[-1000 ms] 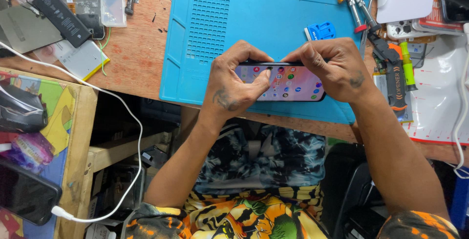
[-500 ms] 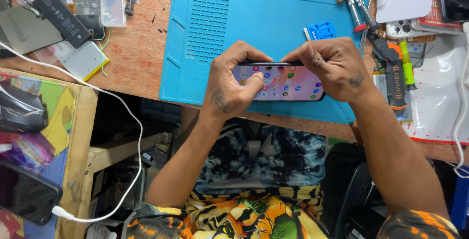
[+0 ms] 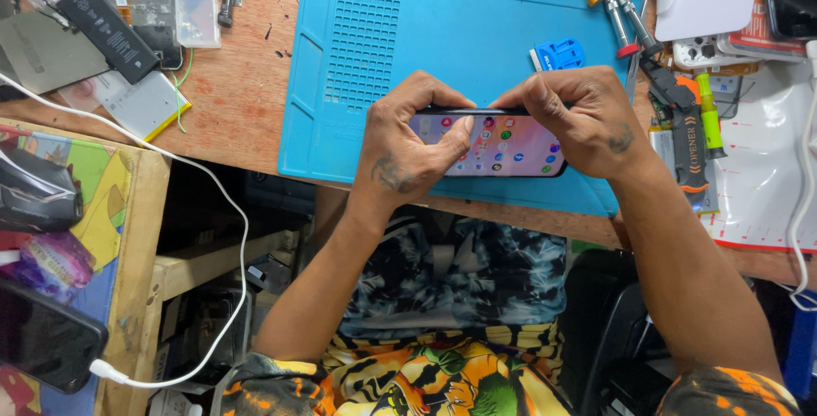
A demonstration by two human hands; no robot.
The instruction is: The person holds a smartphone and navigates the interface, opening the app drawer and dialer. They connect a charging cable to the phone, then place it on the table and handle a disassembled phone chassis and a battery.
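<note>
A person seated at a cluttered wooden desk (image 3: 247,101) is gripping a slim black smartphone with a lit, icon-filled screen (image 3: 511,145) in both bare hands, holding it lengthwise over the near edge of a blue silicone work mat (image 3: 442,33) that is covering the middle of the desk. The left hand (image 3: 408,139) is clamping the phone's left end, its fingers curling over the far long edge while the thumb is pressing on the glass. The right hand (image 3: 579,118) is closing around the right end, its fingertips bunching together along the same far edge. Whether the phone is touching the mat or hanging just above it cannot be told. Just beyond the right hand, a small blue plastic tool (image 3: 559,53) is lying on the mat, and two screwdrivers with yellow and red collars (image 3: 608,3) are resting across the mat's far right corner. Beside the mat's right edge, a black and orange opener tool (image 3: 688,148) and a green-handled tool (image 3: 708,110) are sitting close together. Towards the desk's far left corner, a flat black rectangular battery (image 3: 106,29) and a small clear plastic box (image 3: 197,18) are lying near each other, while a white cable (image 3: 170,156) is trailing off the desk's left edge and looping down to a dark phone (image 3: 42,335) on a lower, colourfully covered surface.
</note>
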